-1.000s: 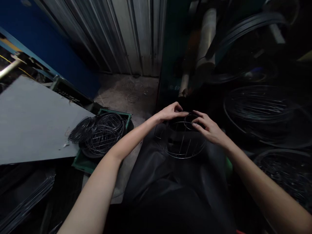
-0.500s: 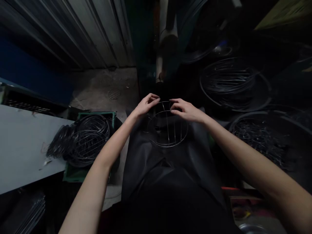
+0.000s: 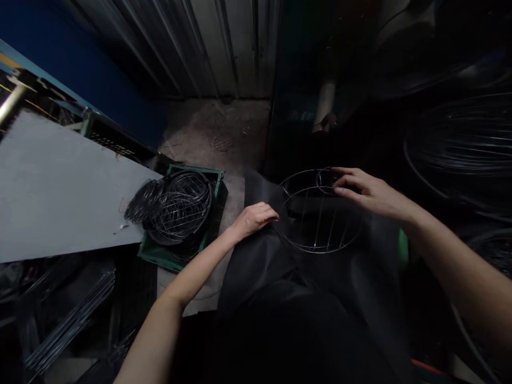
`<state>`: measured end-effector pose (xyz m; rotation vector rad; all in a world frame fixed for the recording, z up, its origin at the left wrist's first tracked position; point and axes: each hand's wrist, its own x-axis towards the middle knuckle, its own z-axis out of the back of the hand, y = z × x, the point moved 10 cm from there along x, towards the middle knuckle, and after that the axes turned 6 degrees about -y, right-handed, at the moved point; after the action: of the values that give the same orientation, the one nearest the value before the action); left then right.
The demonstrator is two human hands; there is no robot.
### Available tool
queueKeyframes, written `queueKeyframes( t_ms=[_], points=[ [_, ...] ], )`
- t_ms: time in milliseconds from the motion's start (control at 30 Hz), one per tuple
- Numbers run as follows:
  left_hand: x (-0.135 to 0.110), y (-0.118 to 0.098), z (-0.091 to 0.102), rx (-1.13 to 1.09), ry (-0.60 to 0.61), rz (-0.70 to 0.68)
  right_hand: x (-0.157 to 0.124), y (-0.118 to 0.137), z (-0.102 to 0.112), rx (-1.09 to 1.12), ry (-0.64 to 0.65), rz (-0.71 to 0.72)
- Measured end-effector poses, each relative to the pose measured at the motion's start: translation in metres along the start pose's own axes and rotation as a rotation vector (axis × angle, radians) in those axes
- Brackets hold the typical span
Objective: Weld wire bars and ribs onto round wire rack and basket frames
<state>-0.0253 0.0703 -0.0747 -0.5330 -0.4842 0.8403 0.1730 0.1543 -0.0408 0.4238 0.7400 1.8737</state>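
A round wire rack (image 3: 316,251) with thin parallel bars and two ring levels rests across my lap on a dark apron (image 3: 256,256). At its left rim is my left hand (image 3: 256,217), fingers pressed together around the wire. On the far right side, my right hand (image 3: 370,193) has its thumb and fingertips at the rack's upper edge, beside a small wire loop (image 3: 319,181). Whether that loop belongs to the rack I cannot tell. Shadow hides part of the rack's right side.
A green crate (image 3: 160,257) on the left holds a heap of wire racks (image 3: 180,208). Beside it is a grey board (image 3: 72,186). A wire grid (image 3: 223,142) lies on the concrete floor. Coiled wire (image 3: 472,144) sits at the right, and flat metal pieces (image 3: 76,320) at lower left.
The view has turned left. My left hand has moved from the rack's far edge to its left rim, away from my right hand. My right hand stays at the far edge.
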Motion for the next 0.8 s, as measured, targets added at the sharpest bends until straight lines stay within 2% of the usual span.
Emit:
queueKeyframes(
  t_ms=[233, 433, 800],
  points=[
    [-0.001, 0.000, -0.001, 0.067, 0.005, -0.041, -0.006, -0.001, 0.003, -0.012, 0.013, -0.014],
    [0.001, 0.001, -0.008, 0.062, 0.031, 0.013, -0.010, -0.007, 0.001, -0.019, 0.045, 0.009],
    [-0.003, 0.000, -0.008, 0.014, -0.027, -0.027, -0.013, -0.006, 0.002, -0.011, 0.090, 0.023]
  ],
)
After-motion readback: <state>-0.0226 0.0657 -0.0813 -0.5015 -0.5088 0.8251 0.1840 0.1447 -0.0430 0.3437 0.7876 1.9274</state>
